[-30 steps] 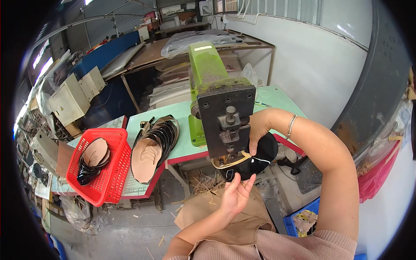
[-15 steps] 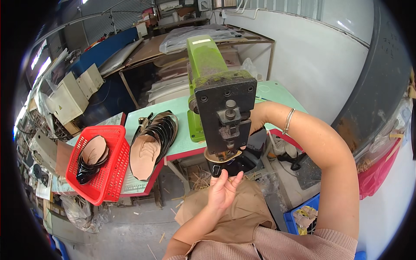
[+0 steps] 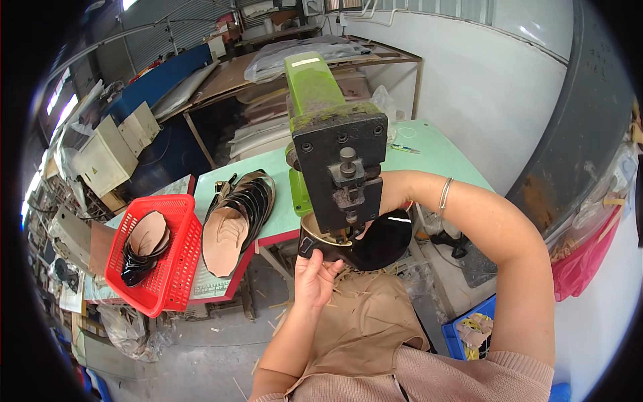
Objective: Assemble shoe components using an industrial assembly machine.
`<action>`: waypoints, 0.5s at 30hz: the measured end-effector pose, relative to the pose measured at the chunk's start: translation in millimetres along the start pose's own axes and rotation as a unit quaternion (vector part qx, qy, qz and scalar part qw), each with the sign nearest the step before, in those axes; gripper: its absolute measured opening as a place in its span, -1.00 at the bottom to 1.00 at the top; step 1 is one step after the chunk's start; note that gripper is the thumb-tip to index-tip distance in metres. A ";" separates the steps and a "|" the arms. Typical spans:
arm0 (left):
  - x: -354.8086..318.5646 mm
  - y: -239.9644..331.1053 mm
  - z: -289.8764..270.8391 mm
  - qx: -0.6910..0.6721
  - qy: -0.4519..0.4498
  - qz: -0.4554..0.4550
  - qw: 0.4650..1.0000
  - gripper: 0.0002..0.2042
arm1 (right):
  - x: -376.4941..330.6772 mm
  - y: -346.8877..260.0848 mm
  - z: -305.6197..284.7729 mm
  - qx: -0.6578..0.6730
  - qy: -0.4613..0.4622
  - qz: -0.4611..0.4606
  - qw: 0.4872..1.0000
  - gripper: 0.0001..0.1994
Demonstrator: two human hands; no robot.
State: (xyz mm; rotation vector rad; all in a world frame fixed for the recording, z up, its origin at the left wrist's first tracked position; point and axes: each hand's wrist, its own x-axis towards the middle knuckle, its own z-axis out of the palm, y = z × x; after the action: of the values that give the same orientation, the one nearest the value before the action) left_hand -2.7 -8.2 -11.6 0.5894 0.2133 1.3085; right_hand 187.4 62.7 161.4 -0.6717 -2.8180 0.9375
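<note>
A glossy black shoe upper (image 3: 382, 244) with a pale lining and a small buckle lies under the black head of a green sewing machine (image 3: 343, 167). My left hand (image 3: 315, 278) pinches its near left edge by the buckle, thumb on top. My right hand (image 3: 395, 191) reaches round the machine head from the right. Most of its fingers are hidden behind the head; a fingertip shows beside the upper near the stitching point. On the table to the left lies a stack of black uppers with beige insides (image 3: 231, 224).
A red basket (image 3: 181, 261) with more uppers stands at the table's left end. The light green table (image 3: 435, 151) carries a small pen-like tool (image 3: 405, 149). A blue crate (image 3: 455, 342) with scraps sits on the floor at right. Sheet-laden shelves (image 3: 268, 87) stand behind, beside a white wall.
The upper has turned and shifted under the head, and its black side now spreads out to the right. My left hand has moved left along with the buckle edge.
</note>
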 end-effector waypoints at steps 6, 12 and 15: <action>-13.4 -21.6 31.5 0.070 0.071 0.075 0.992 -0.62 | -7.4 -7.6 10.5 0.053 0.066 0.011 0.996 -0.47; -6.9 -19.7 33.7 0.068 0.067 0.073 0.993 -0.55 | -18.7 12.0 34.3 0.211 0.098 0.076 0.970 -0.52; -0.3 -15.3 28.6 0.082 0.045 0.100 0.991 -0.54 | -23.5 15.7 50.5 0.305 0.154 0.084 0.936 -0.53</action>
State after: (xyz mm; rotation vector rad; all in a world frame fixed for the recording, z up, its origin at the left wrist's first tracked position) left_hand 23.4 -18.9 4.2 0.7061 0.3462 1.5236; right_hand 203.1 36.0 112.5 -0.8723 -2.0509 1.4866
